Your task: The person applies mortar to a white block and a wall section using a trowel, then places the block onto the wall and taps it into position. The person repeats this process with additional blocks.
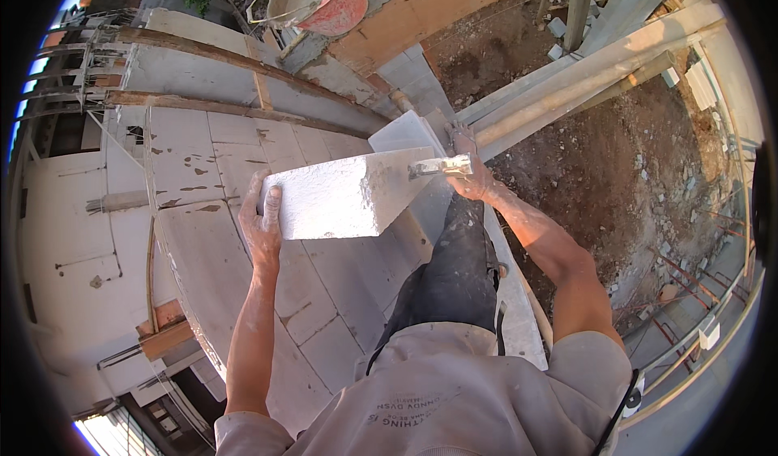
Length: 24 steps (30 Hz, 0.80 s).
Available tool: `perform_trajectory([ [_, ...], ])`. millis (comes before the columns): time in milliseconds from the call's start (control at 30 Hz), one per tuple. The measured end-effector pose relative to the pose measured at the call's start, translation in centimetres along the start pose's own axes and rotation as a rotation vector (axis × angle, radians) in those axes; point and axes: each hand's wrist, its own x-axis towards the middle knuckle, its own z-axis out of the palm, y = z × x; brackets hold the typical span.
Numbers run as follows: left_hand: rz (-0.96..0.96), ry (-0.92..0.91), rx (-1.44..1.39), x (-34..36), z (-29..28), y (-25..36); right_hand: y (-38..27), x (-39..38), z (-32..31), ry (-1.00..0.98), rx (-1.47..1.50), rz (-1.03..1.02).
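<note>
A white, rough-faced lightweight concrete block is tilted in front of me, above the block wall. My left hand grips its left end, thumb on the near side. My right hand is closed round a hand tool with a shiny, whitish-crusted metal part. The tool's narrow end meets the block's right-hand face; its exact kind is unclear. Just beyond, another pale block lies partly hidden behind the held one. Pale dust covers both hands.
A tall wall of pale blocks drops away on my left, with timber beams along it. A red bucket stands on the far ledge. A pole and planks span the right side above rubble-strewn ground.
</note>
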Motion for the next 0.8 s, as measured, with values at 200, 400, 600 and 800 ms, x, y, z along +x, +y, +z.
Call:
perform_trajectory([
  [200,-0.09,-0.041,-0.073,-0.8,-0.1,-0.3,0.5,-1.3,-2.4,0.293,0.172,-0.392],
  [400,-0.106,-0.029,-0.107,-0.3,-0.4,0.8,-2.0,1.3,-3.9,-0.126,0.171,-0.318],
  [600,0.0,0.031,-0.021,-0.8,0.0,0.8,-3.9,0.2,-5.8,0.365,-0.144,-0.759],
  [800,0.01,-0.002,-0.087,-0.6,0.0,-0.7,-4.5,0.6,-5.1,0.019,0.246,-0.379],
])
